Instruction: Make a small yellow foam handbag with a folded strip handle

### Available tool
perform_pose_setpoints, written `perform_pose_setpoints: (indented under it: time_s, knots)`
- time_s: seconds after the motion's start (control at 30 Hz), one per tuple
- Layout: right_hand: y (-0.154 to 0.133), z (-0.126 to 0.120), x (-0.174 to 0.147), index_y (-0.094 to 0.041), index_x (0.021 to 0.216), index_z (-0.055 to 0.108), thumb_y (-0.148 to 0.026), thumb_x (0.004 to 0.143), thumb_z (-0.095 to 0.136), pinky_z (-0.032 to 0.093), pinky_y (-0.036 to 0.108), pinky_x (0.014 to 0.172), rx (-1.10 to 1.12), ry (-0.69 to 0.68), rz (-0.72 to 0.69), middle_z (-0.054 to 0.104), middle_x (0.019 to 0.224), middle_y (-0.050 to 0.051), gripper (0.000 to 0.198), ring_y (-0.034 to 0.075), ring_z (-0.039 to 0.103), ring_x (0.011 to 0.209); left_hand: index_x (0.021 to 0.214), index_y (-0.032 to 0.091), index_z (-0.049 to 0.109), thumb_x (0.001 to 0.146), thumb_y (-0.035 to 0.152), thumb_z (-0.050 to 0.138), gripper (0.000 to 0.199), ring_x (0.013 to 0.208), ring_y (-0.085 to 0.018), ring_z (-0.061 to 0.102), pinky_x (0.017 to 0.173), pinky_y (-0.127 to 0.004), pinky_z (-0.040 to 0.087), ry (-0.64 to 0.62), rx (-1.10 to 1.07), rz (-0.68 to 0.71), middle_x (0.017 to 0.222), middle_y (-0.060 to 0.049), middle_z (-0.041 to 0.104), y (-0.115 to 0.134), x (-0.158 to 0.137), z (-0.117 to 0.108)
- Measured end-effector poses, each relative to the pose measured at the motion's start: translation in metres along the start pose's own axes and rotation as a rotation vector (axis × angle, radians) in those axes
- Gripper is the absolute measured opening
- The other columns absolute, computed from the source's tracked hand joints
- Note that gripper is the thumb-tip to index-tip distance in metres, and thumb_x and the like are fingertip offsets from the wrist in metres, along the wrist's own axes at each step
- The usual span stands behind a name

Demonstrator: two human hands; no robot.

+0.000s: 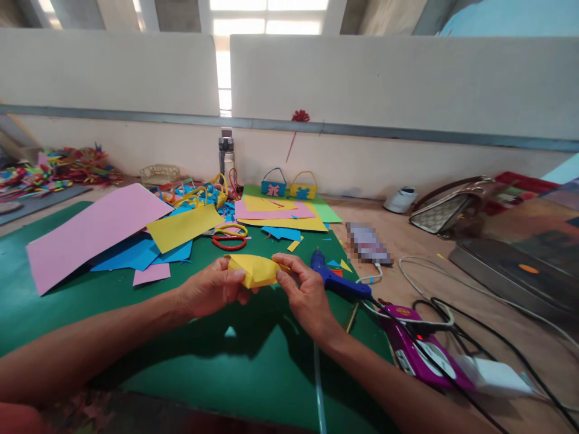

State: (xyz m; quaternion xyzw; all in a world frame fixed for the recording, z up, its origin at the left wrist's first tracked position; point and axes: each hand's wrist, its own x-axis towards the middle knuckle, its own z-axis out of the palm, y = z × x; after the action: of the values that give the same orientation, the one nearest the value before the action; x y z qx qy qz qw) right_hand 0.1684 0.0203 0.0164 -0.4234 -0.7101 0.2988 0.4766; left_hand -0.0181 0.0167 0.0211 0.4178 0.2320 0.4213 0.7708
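Observation:
Between my two hands, above the green mat (203, 374), is a folded yellow foam-sheet piece (259, 270) shaped like a small pouch. My left hand (212, 286) pinches its left end, thumb on the near face. The fingers and thumb of my right hand (307, 292) close on its right end. A blue glue gun (341, 283) lies just right of my right hand, with a clear glue stick (319, 386) on the mat below. Scissors (230, 237) with red and yellow handles rest beyond my left hand.
Pink (99, 232) and yellow sheets (183, 228) and blue scraps cover the left. Two small finished bags, blue (274, 188) and yellow (303, 191), stand at the back. A phone (368, 243), cables, a purple power strip (420, 349) and a handbag (446, 211) are on the right.

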Motion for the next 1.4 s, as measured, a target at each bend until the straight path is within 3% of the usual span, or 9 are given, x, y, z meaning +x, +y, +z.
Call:
perform_pose_setpoints:
  time_s: [0.17, 0.37, 0.47, 0.6, 0.8, 0.9, 1.03, 1.23, 1.4]
  knots:
    - [-0.005, -0.001, -0.004, -0.022, 0.105, 0.059, -0.035, 0.079, 0.060, 0.042, 0.041, 0.094, -0.144, 0.003, -0.171, 0.060, 0.114, 0.009, 0.029, 0.022, 0.055, 0.108, 0.087, 0.012, 0.069, 0.061, 0.042, 0.077, 0.040, 0.061, -0.012, 0.054, 0.052, -0.022, 0.041, -0.001, 0.071, -0.018, 0.073, -0.006, 0.062, -0.001, -0.001, 0.002]
    - [0.002, -0.001, -0.003, -0.018, 0.116, 0.053, -0.031, 0.077, 0.065, 0.043, 0.045, 0.092, -0.344, -0.049, -0.459, 0.061, 0.116, 0.013, 0.043, 0.025, 0.055, 0.109, 0.077, 0.011, 0.068, 0.067, 0.047, 0.070, 0.038, 0.049, -0.011, 0.051, 0.047, -0.021, 0.038, -0.028, -0.042, -0.026, 0.057, -0.004, 0.059, 0.005, -0.003, 0.005]
    - [0.004, -0.004, -0.001, -0.018, 0.114, 0.053, -0.025, 0.082, 0.059, 0.046, 0.039, 0.088, -0.338, -0.046, -0.448, 0.065, 0.109, 0.011, 0.034, 0.023, 0.060, 0.103, 0.078, 0.011, 0.068, 0.064, 0.047, 0.071, 0.039, 0.047, -0.012, 0.052, 0.046, -0.021, 0.038, 0.010, -0.076, -0.047, 0.057, -0.004, 0.061, 0.010, -0.003, 0.005]
    - [-0.001, -0.008, 0.000, -0.019, 0.109, 0.056, -0.020, 0.082, 0.055, 0.047, 0.037, 0.084, -0.397, -0.089, -0.371, 0.067, 0.105, 0.009, 0.027, 0.022, 0.062, 0.099, 0.080, 0.013, 0.065, 0.063, 0.047, 0.074, 0.039, 0.055, -0.014, 0.057, 0.046, -0.020, 0.039, 0.166, -0.080, -0.077, 0.066, -0.004, 0.063, 0.014, -0.003, 0.004]
    - [-0.008, -0.006, -0.001, -0.018, 0.106, 0.058, -0.017, 0.076, 0.061, 0.042, 0.045, 0.082, -0.624, -0.208, -0.243, 0.070, 0.100, 0.010, 0.030, 0.027, 0.063, 0.091, 0.089, 0.016, 0.064, 0.068, 0.050, 0.070, 0.040, 0.075, -0.015, 0.056, 0.052, -0.020, 0.038, 0.373, 0.218, 0.078, 0.085, -0.004, 0.061, 0.009, -0.015, -0.001]
    - [-0.008, -0.003, -0.004, -0.015, 0.111, 0.056, -0.019, 0.078, 0.060, 0.035, 0.054, 0.088, -0.744, -0.205, -0.279, 0.069, 0.100, 0.014, 0.034, 0.031, 0.063, 0.093, 0.107, 0.018, 0.058, 0.066, 0.043, 0.074, 0.050, 0.081, -0.015, 0.055, 0.060, -0.021, 0.040, 0.476, 0.328, 0.127, 0.091, -0.003, 0.061, 0.003, -0.018, 0.002]
    - [-0.008, 0.000, -0.010, -0.016, 0.116, 0.054, -0.022, 0.084, 0.052, 0.029, 0.055, 0.094, -0.783, -0.172, -0.391, 0.069, 0.100, 0.014, 0.032, 0.029, 0.063, 0.092, 0.127, 0.021, 0.047, 0.068, 0.037, 0.073, 0.066, 0.078, -0.015, 0.057, 0.066, -0.024, 0.041, 0.451, 0.330, 0.132, 0.088, -0.003, 0.063, -0.003, -0.015, 0.005]
    - [-0.007, 0.003, -0.012, -0.019, 0.117, 0.053, -0.044, 0.080, 0.059, 0.036, 0.050, 0.093, -0.551, -0.151, -0.387, 0.066, 0.109, 0.013, 0.044, 0.028, 0.060, 0.102, 0.105, 0.016, 0.063, 0.065, 0.035, 0.076, 0.046, 0.080, -0.016, 0.058, 0.073, -0.026, 0.044, 0.450, 0.248, 0.174, 0.087, -0.005, 0.064, -0.006, -0.012, 0.000]
    - [-0.006, 0.003, -0.012, -0.022, 0.110, 0.057, -0.039, 0.082, 0.057, 0.036, 0.048, 0.095, -0.435, -0.127, -0.321, 0.069, 0.104, 0.009, 0.032, 0.025, 0.062, 0.097, 0.095, 0.016, 0.065, 0.063, 0.032, 0.077, 0.038, 0.078, -0.016, 0.057, 0.070, -0.026, 0.044, 0.497, 0.256, 0.221, 0.085, -0.004, 0.063, -0.004, -0.013, 0.000]
